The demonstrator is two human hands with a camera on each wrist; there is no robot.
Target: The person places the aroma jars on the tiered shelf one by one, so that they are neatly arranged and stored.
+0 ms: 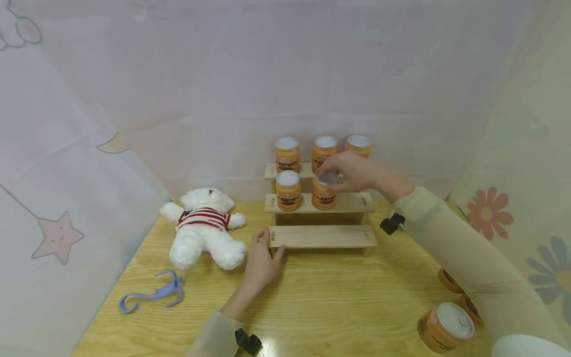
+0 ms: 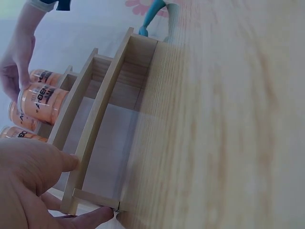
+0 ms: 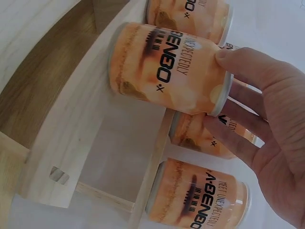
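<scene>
**Can on the middle step, top gripped by your right hand**

Can (image 1: 324,193) stands upright on the middle step of the wooden stepped rack (image 1: 322,236), just right of centre in the head view, close beside a second can (image 1: 287,190) on the same step. Your right hand (image 1: 352,171) has its fingertips curled round the can's silver top rim; the wrist view shows its base on the step. Your left hand (image 1: 260,260) lies at the lower centre with relaxed fingers pressing the left end of the rack's bare bottom step, gripping nothing.

Risks, as a judgement: the step looks narrow, so a can set near its front edge could tip forward onto the step below. Your knuckles sit just in front of the three cans (image 1: 325,148) on the top step; a careless withdrawal could knock one. The neighbouring can is near enough to be nudged.

Writing: the orange labels carry black lettering that reads roughly "A-BENBO"; smaller print is too blurred to read.

Further out, a white teddy bear (image 1: 204,225) in a red-striped top lies at the left, a blue hanger (image 1: 153,293) below it, and more cans (image 1: 446,327) at the lower right.
</scene>
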